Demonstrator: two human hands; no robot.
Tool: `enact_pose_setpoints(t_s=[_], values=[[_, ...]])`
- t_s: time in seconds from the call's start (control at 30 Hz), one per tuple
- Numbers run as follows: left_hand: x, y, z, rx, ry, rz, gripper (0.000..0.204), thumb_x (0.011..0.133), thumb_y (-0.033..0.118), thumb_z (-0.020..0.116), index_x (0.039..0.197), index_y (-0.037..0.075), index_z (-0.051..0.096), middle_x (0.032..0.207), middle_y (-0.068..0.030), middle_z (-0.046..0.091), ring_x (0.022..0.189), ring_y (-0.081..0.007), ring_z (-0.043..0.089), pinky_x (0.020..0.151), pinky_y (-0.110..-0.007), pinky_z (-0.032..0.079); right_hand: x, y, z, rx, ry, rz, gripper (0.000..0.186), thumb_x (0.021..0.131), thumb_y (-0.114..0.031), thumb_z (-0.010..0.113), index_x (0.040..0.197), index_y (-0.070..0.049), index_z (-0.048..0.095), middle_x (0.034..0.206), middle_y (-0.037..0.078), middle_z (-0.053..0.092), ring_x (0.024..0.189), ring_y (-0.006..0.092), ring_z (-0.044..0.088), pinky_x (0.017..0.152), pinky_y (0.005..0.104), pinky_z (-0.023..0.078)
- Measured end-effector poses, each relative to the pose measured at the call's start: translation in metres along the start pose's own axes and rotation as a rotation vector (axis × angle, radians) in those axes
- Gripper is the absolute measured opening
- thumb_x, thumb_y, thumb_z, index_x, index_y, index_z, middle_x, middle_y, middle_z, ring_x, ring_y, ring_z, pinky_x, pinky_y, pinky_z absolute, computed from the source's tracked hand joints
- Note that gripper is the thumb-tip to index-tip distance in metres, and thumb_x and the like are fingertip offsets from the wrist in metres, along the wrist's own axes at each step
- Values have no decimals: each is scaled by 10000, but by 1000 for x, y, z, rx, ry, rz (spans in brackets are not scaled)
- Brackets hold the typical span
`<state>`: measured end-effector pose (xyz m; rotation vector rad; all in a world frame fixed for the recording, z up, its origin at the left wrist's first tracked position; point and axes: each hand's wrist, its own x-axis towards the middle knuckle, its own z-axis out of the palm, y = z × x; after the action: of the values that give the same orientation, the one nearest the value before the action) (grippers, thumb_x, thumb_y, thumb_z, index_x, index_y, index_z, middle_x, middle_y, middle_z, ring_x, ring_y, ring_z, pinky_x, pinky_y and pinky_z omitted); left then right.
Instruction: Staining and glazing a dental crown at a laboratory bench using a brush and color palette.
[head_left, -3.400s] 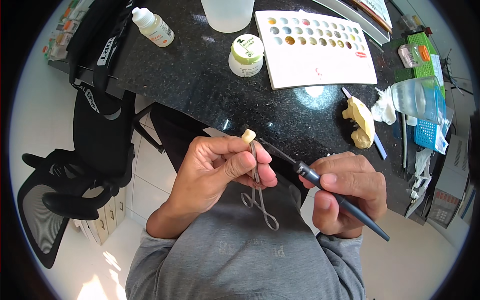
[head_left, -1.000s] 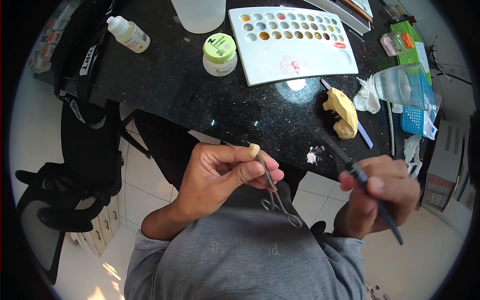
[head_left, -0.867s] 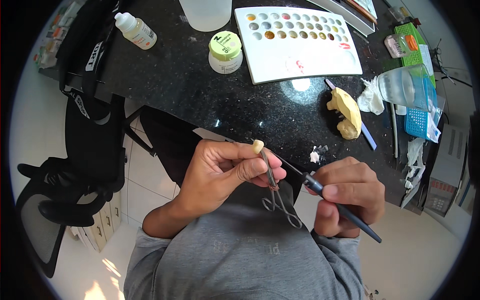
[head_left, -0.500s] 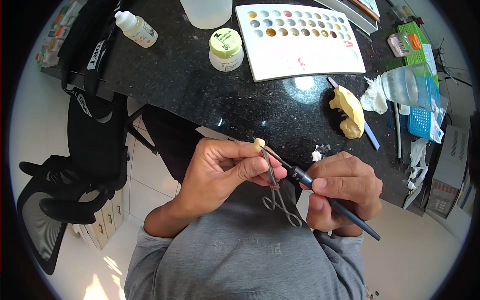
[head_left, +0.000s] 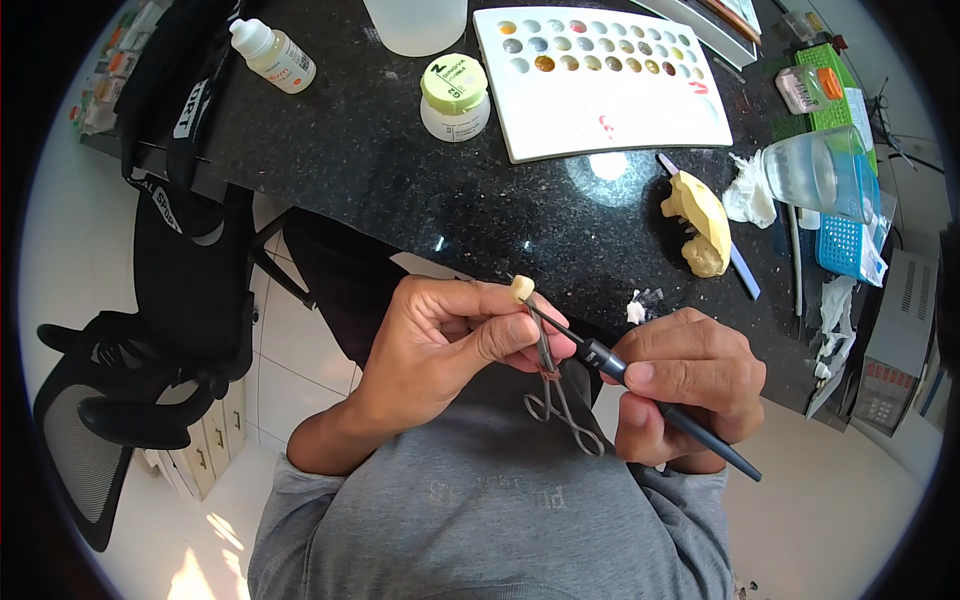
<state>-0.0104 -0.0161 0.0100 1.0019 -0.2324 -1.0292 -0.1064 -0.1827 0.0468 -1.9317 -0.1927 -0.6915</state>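
Moved: compared with a second ago, the right hand (head_left: 695, 385) has come in toward the left hand (head_left: 430, 345), bringing the tip of its brush (head_left: 600, 357) from out over the surface (head_left: 380, 170) to the tooth-shaped piece (head_left: 522, 289).
Left hand: thumb and fingers pinch the shank of a scissor-handled clamp (head_left: 549, 375), its ring handles hanging below the fingers.
Tooth-shaped piece: cream, at the clamp's tip, just beside the left index fingertip; whether the brush touches it cannot be told.
Right hand: fingers closed round the dark brush handle, its rear end slanting down to the right, past the palm.
White crumb: a small pale heap (head_left: 635, 312) just beyond the right knuckles.
Yellow model: a dental cast (head_left: 708, 225) beyond the right hand, next to a lavender stick (head_left: 744, 272).
Jar: green-lidded (head_left: 455, 115), beyond the left hand.
Palette: white, with rows of coloured wells and red smears (head_left: 620, 115), beyond and between both hands.
Glass: clear, tilted in view (head_left: 815, 175), beyond the right hand and to its right, crumpled tissue (head_left: 750, 193) beside it.
Blue basket: (head_left: 840, 245) right of the right hand, near the glass.
Dropper bottle: white-capped (head_left: 280, 65), far beyond the left hand, to its left.
Container: whitish, cut off by the upper edge (head_left: 420, 25), farther out than the jar.
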Motion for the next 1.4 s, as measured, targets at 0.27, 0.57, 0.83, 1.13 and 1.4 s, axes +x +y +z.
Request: enact_pose_setpoints(t_s=[0.27,0.57,0.83,1.13,1.4], values=[[0,0,-1,2,-5,1,219,868,141,635,917,-72,642,822,-166,663,711,-220,683,649,-284,584,1,1,0,-5,13,-2,231,637,22,729,846,13,632,679,123,633,578,190,650,471,258,526],[0,2,2,-10,5,-13,221,875,143,627,914,-75,640,813,-165,663,702,-224,685,643,-283,582,-1,-1,-1,-33,41,26,243,625,23,737,844,11,631,679,120,633,565,190,644,470,257,523],[-2,2,2,-5,19,-19,216,867,143,642,918,-67,642,840,-162,663,770,-219,683,657,-288,580,-4,-2,-4,33,-8,-2,293,640,25,740,911,-8,632,736,108,632,617,192,650,515,272,534],[-6,-4,-2,690,186,499,228,747,-45,698,973,-15,689,863,-119,693,765,-159,673,661,-233,537,-14,-4,-18,73,72,24,259,682,53,685,931,14,623,844,120,581,610,191,622,562,282,559],[-5,-4,0,766,239,560,255,710,-55,722,957,9,703,831,-103,697,720,-152,666,624,-232,514,-11,0,-11,-9,78,-12,260,646,47,702,889,33,611,758,108,594,584,186,626,547,281,563]])
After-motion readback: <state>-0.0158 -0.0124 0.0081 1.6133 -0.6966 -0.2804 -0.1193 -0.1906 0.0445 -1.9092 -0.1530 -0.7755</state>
